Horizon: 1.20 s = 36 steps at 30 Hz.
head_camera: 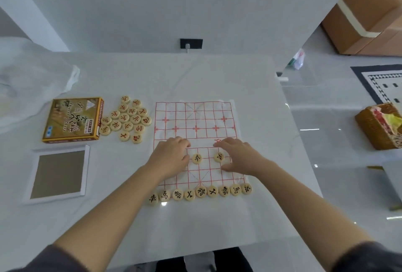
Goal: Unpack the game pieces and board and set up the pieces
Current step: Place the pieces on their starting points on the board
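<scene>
A thin white board sheet (195, 119) with a red grid lies flat on the table. Along its near edge stands a row of several round wooden pieces (201, 192) with black characters. Two more black-character pieces (197, 158) (219, 157) lie on the grid between my hands. My left hand (171, 154) rests palm down on the sheet just left of them, fingers curled, and what lies under it is hidden. My right hand (237, 155) hovers just right of the second piece, thumb and fingers spread. A heap of red-character pieces (128, 119) lies left of the sheet.
The game box (72, 119) lies left of the heap, with its empty white-rimmed tray (58, 173) nearer me. A crumpled white bag (32, 76) sits at the far left. A tissue box (380, 126) stands off to the right, cardboard boxes (367, 17) behind it.
</scene>
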Each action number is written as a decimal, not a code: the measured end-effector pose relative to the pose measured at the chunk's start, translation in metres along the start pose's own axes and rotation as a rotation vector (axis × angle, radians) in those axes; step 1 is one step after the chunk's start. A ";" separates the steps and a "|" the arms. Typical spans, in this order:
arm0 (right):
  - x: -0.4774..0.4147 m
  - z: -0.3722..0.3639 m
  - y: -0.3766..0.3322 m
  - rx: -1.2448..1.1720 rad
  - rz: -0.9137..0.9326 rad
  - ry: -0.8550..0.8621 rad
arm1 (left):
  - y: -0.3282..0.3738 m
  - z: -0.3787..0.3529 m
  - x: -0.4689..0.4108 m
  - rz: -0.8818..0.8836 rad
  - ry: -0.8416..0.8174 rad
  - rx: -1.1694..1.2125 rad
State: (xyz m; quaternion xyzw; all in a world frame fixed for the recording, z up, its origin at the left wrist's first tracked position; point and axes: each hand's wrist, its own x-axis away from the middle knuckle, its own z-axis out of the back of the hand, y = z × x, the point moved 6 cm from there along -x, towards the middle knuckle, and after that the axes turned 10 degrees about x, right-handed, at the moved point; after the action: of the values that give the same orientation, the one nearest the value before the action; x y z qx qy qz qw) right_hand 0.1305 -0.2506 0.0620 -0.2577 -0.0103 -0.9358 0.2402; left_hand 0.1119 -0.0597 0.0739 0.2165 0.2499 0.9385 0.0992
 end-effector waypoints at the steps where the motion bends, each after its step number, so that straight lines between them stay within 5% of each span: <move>1: 0.000 0.001 0.003 0.002 0.006 -0.002 | 0.001 -0.002 -0.001 0.011 0.004 -0.011; 9: -0.009 -0.012 0.047 0.123 0.169 -0.071 | 0.058 -0.050 -0.015 -0.008 0.138 -0.094; 18: -0.012 -0.023 0.096 0.176 0.466 -0.075 | 0.116 -0.110 -0.027 0.363 0.258 -0.028; 28: -0.031 -0.019 0.110 0.168 0.634 -0.072 | 0.129 -0.126 -0.040 0.562 0.207 0.012; 36: -0.074 0.008 0.128 0.127 0.765 -0.036 | 0.140 -0.107 -0.063 0.759 0.498 0.030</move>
State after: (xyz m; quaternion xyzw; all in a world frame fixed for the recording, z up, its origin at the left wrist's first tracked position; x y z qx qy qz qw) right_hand 0.2481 -0.3300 0.0196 -0.2441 0.0246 -0.7714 0.5871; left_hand 0.1083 -0.2433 0.0392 0.0621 0.1825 0.9283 -0.3180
